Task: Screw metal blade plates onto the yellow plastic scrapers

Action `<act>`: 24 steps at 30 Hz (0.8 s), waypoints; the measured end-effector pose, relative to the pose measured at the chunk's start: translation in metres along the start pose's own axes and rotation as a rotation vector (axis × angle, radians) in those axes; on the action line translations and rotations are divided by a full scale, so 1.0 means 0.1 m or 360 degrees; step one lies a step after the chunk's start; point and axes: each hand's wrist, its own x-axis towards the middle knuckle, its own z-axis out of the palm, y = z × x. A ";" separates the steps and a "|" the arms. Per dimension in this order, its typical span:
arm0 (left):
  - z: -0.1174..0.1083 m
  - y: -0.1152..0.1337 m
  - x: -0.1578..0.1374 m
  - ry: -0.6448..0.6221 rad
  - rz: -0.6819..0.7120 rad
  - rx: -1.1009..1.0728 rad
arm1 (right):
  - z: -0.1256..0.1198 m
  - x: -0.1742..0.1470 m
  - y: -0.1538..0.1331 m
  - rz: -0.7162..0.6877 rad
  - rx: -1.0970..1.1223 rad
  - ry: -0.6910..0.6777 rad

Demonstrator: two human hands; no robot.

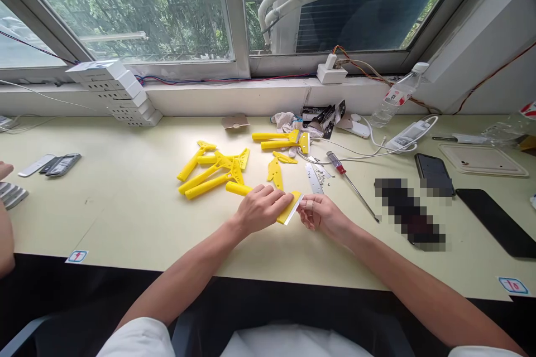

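Note:
My left hand (263, 206) is wrapped over a yellow scraper (237, 188), whose handle points left and whose head faces right. A straight metal blade (294, 210) runs along the front of that head. Right beside the blade is my right hand (320, 213), its fingers curled and pinched together at the blade's edge; what lies between them is hidden. Several more yellow scrapers (209, 185) lie in a group to the left. Behind my hands are loose yellow head plates (274, 172), loose metal blades (314, 178) and small screws (321, 174). A screwdriver (349, 181) lies to the right.
Two scrapers (278, 145) with blades lie farther back, near crumpled packaging (324, 117). Phones (434, 173), a power strip (412, 135) and a plastic bottle (397, 97) are on the right. White boxes (125, 97) are stacked at back left. Another person's arm (5, 234) shows at far left.

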 end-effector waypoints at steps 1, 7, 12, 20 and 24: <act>0.00 0.00 0.00 0.0005 0.0009 0.0017 | 0.01 0.00 0.00 0.0006 -0.0020 0.0032; 0.04 0.01 -0.01 0.0074 0.0044 0.0041 | 0.04 -0.01 -0.04 0.0033 0.0060 0.0048; 0.04 0.03 -0.02 0.0049 0.0046 0.0106 | 0.04 0.00 -0.02 0.0019 -0.0012 0.0101; 0.05 0.06 -0.03 0.0066 0.0052 0.0127 | -0.01 0.02 0.05 0.0036 -0.0036 0.0080; 0.05 0.06 -0.02 0.0070 0.0064 0.0118 | -0.03 0.04 0.07 0.0038 -0.0015 0.0075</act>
